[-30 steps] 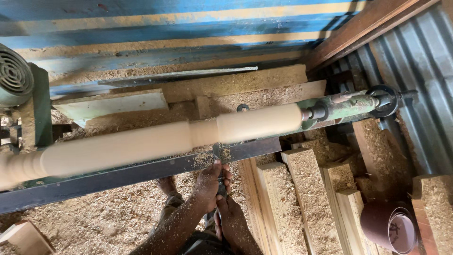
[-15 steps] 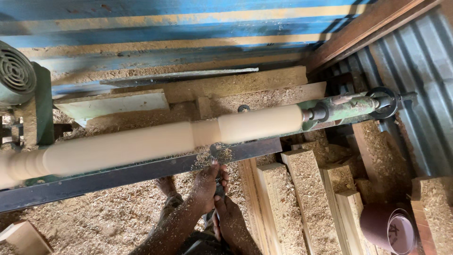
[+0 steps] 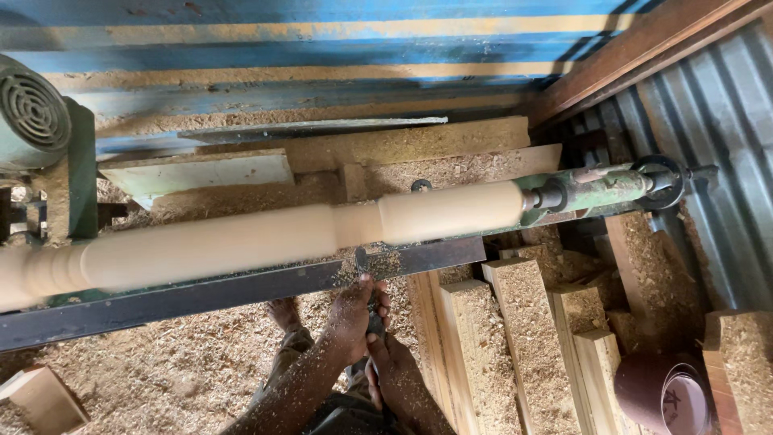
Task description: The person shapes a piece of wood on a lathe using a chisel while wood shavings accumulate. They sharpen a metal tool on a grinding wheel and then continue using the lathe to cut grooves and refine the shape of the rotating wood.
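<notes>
Sawdust-dusted, the left hand (image 3: pixel 350 314) and right hand (image 3: pixel 393 366) stayed clenched on the chisel (image 3: pixel 364 270), its tip pressed as before into the groove of the pale spindle (image 3: pixel 266 238) on the lathe bed (image 3: pixel 241 290), the groove seemingly deepening.

Head camera looks steeply down, from fairly close, onto the lathe (image 3: pixel 241 282).

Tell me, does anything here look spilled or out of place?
Sawdust covers the floor and the stacked wooden blocks, thickest below the pale spindle on the lathe. It lies loose rather than spilled by accident. Both hands, left and right, grip a tool at the spindle. Nothing looks broken or askew.
</notes>
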